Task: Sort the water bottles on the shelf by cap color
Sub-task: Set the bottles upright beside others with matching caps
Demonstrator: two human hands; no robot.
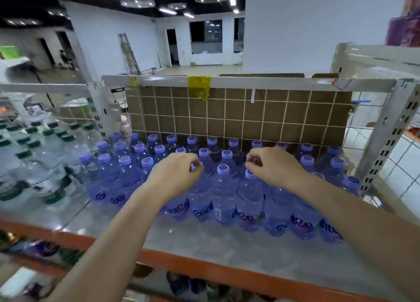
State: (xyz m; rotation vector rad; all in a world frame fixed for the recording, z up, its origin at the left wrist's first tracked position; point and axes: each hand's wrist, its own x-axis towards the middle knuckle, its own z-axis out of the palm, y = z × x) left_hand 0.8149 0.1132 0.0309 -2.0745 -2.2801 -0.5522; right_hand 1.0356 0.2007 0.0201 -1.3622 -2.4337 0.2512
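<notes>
Several blue-tinted water bottles with purple caps (223, 169) stand in rows on the grey shelf (204, 251). To the left stand several clear bottles with dark green caps (23, 153). My left hand (176, 176) hovers over the front rows, its fingertips pinched around a purple cap that it mostly hides. My right hand (272, 165) is curled over another purple-capped bottle (254, 159), thumb and fingers closed on its cap. Both forearms reach in from the bottom of the view.
A wire grid backed with brown cardboard (238, 112) closes the shelf's rear. White perforated uprights (386, 128) stand at the right and at the left (100, 110). An orange shelf edge (204, 267) runs along the front. Bare grey shelf lies before the bottles.
</notes>
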